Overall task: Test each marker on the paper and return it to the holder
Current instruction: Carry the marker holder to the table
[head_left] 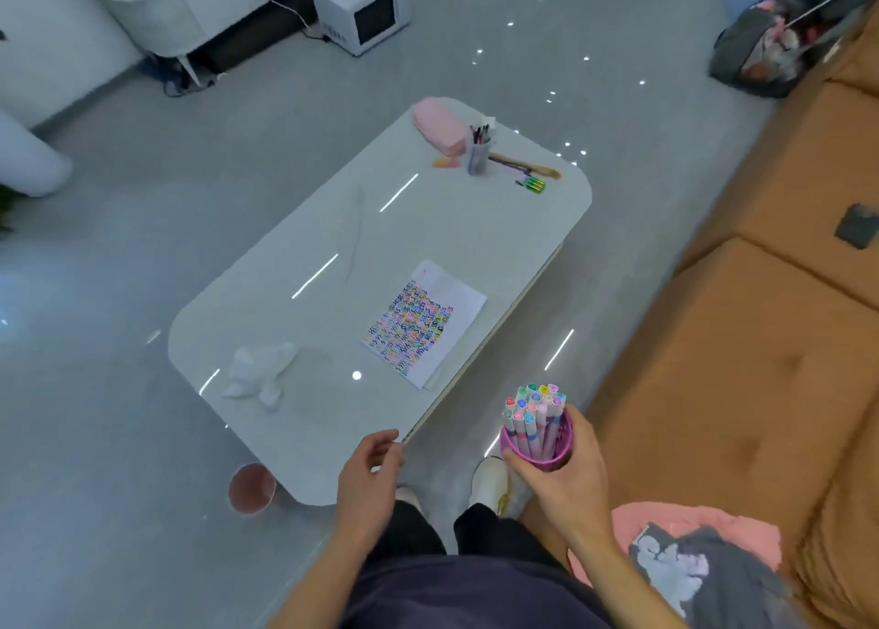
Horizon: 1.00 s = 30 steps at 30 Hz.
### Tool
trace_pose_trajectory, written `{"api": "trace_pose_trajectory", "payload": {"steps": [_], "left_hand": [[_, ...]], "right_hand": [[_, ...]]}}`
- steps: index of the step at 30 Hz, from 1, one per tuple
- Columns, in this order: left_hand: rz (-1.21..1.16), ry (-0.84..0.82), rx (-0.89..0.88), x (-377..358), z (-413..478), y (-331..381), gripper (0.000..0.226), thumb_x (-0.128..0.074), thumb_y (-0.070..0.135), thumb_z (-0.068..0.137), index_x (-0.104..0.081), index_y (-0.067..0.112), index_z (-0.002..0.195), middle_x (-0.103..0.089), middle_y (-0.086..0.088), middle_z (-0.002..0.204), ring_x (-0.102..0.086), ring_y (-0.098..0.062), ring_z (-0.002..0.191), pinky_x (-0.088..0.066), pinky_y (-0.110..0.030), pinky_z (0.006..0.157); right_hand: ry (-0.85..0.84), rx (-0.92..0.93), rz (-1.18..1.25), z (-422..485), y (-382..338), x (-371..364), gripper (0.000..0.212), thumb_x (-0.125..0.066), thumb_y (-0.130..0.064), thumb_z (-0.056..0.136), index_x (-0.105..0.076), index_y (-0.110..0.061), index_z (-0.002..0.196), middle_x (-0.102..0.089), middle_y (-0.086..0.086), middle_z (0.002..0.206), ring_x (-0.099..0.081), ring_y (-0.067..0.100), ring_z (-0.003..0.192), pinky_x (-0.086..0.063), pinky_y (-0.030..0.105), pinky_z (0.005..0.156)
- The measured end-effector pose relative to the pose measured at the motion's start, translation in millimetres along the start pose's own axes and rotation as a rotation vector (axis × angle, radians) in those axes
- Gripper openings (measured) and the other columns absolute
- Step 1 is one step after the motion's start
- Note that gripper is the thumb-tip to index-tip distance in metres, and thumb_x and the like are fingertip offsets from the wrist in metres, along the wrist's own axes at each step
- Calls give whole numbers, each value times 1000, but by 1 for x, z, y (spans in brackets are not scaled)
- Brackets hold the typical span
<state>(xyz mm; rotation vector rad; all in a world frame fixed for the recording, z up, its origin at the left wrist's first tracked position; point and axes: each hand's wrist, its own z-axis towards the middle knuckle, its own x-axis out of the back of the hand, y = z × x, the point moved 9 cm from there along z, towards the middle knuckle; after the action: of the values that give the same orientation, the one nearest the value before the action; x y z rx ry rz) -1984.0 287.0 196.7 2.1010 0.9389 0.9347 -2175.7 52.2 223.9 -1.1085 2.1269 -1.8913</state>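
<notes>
right hand point(566, 478) grasps holder point(540, 445), markers point(535, 405) upright | left hand point(371, 474) released, empty | best: set holder level beside paper point(425, 324) ahead

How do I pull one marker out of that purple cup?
Pinch one cap from straight above. The markers stand upright, packed tight, and only their capped tops stick out above the holder. The right hand wraps the holder, so the barrels can't be reached from the side. The left hand is free, so I'd use it.
</notes>
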Motion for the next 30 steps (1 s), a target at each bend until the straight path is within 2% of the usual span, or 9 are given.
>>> {"api": "trace_pose_trajectory", "payload": {"steps": [3, 7, 10, 11, 15, 21, 23, 27, 30], "left_hand": [[-36, 61, 14, 5, 6, 3, 16, -64, 17, 94, -69, 29, 102, -73, 5, 96, -69, -16, 93, -56, -35, 86], [-83, 112, 58, 12, 16, 1, 17, -64, 17, 94, -70, 30, 103, -73, 5, 97, -69, -13, 92, -55, -39, 90], [-111, 145, 83, 17, 25, 1, 16, -64, 17, 94, -70, 29, 103, -72, 4, 98, -68, -15, 95, -55, -40, 92], [-120, 156, 90, 20, 29, 0, 16, -64, 18, 94, -70, 29, 104, -72, 5, 98, -68, -15, 95, -55, -40, 92], [-144, 184, 104, 30, 43, 1, 17, -64, 20, 93, -70, 33, 102, -73, 6, 96, -68, -14, 93, -56, -39, 90], [-153, 208, 119, 39, 55, -2, 17, -64, 20, 93, -69, 34, 102, -73, 7, 94, -68, -12, 91, -56, -37, 88], [-164, 228, 127, 39, 55, -3, 18, -64, 20, 93, -69, 35, 101, -72, 7, 94, -68, -11, 91, -56, -36, 88], [-194, 296, 148, 38, 55, -4, 18, -64, 19, 93, -69, 33, 103, -72, 7, 94, -68, -12, 90, -57, -37, 88], [-247, 358, 185, 29, 53, -7, 18, -64, 19, 93, -69, 33, 103, -72, 7, 95, -68, -12, 91, -57, -38, 88]], "right_hand": [[-70, 16, -14, 20, -7, -9, 82, -100, -44, 62, -52, -62, 126, -61, -32, 123, -63, -11, 110, -53, 20, 85], [-150, 27, -51, 42, -18, -27, 83, -98, -48, 63, -53, -54, 131, -63, -32, 123, -63, -14, 107, -53, 10, 77], [-206, 21, -33, 58, -27, -44, 81, -99, -42, 64, -55, -47, 132, -67, -25, 123, -67, -7, 107, -56, 18, 85], [-216, 27, -33, 63, -31, -49, 80, -99, -40, 65, -55, -46, 131, -68, -25, 122, -67, -7, 107, -56, 19, 85], [-250, 72, -37, 80, -51, -71, 79, -100, -35, 66, -56, -49, 129, -68, -28, 122, -67, -8, 108, -51, 6, 82], [-311, 114, -38, 97, -65, -98, 81, -100, -32, 66, -54, -52, 129, -66, -29, 123, -66, -10, 109, -48, 2, 80], [-336, 122, -49, 103, -68, -104, 81, -100, -33, 65, -53, -54, 128, -65, -29, 125, -65, -11, 110, -50, 4, 81], [-438, 149, -86, 122, -77, -119, 79, -99, -40, 65, -55, -46, 131, -68, -23, 125, -68, -2, 111, -57, 26, 88], [-516, 200, -126, 141, -80, -127, 75, -98, -43, 65, -57, -46, 127, -69, -23, 121, -69, 0, 108, -59, 29, 86]]}}
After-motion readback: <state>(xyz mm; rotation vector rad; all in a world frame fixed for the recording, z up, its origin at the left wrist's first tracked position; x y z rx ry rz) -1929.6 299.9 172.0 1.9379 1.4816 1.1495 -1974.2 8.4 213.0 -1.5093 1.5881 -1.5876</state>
